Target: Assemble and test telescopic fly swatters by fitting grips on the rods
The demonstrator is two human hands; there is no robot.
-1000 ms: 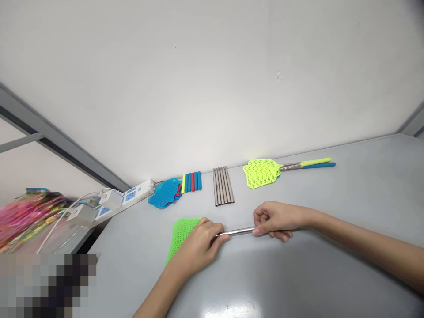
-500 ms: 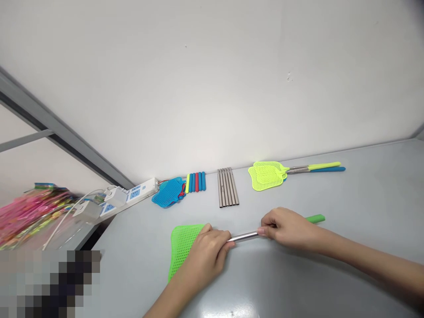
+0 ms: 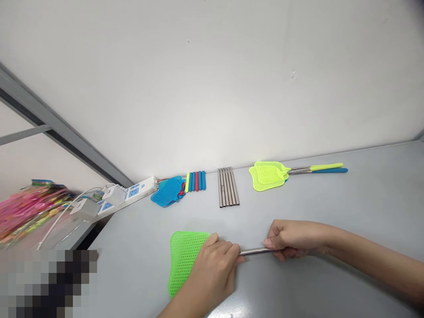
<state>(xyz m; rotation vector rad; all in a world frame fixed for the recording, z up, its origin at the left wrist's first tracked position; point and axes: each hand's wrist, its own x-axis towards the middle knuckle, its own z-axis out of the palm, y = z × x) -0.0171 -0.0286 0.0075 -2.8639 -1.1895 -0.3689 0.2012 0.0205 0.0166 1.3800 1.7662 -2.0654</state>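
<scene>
A fly swatter with a bright green perforated head point(image 3: 186, 256) is held low over the grey table, its head on the left. My left hand point(image 3: 217, 267) is closed around the swatter where the head meets the metal rod, covering that joint. Between my hands a short stretch of the silver rod point(image 3: 255, 251) shows. My right hand point(image 3: 287, 238) is closed on the rod farther right, thumb and fingers pressed together. The green handle end is hidden behind my right hand and forearm.
Along the wall lie blue swatter heads point(image 3: 167, 192), several coloured handles point(image 3: 196, 181), a row of metal rods point(image 3: 228, 187) and swatters with yellow heads point(image 3: 269, 176). A power strip point(image 3: 139, 191) with white plugs sits left, near bagged pink items point(image 3: 31, 210).
Both hands have moved slightly right and toward me with the swatter. The right hand has turned, and the green handle end that showed beyond it is now hidden.
</scene>
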